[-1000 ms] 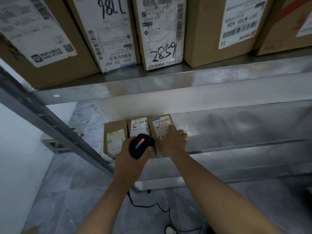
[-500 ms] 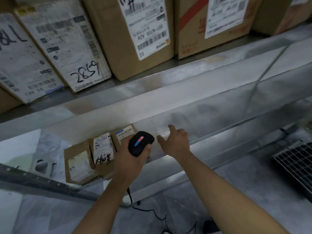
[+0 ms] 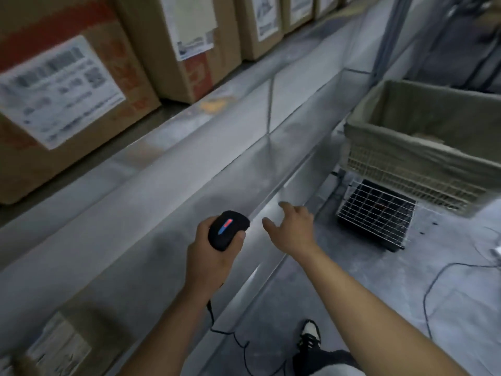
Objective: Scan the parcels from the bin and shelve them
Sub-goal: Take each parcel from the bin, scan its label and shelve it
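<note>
My left hand grips a black corded scanner with a red and blue light on top, held in front of the lower metal shelf. My right hand hovers just to its right with fingers spread, holding nothing. A small brown parcel with a white label lies on the lower shelf at bottom left. The wire bin with a beige fabric liner stands on the floor to the right, apart from both hands; a bit of cardboard shows inside it.
Large labelled cardboard boxes line the upper shelf. A second wire basket sits under the bin. Cables trail over the grey floor. My shoe is near the shelf's foot. A shelf upright rises at right.
The view has swung right, away from the small parcels toward the bin. My right hand has left the shelved parcel and moved right, empty. The left hand still holds the scanner.
</note>
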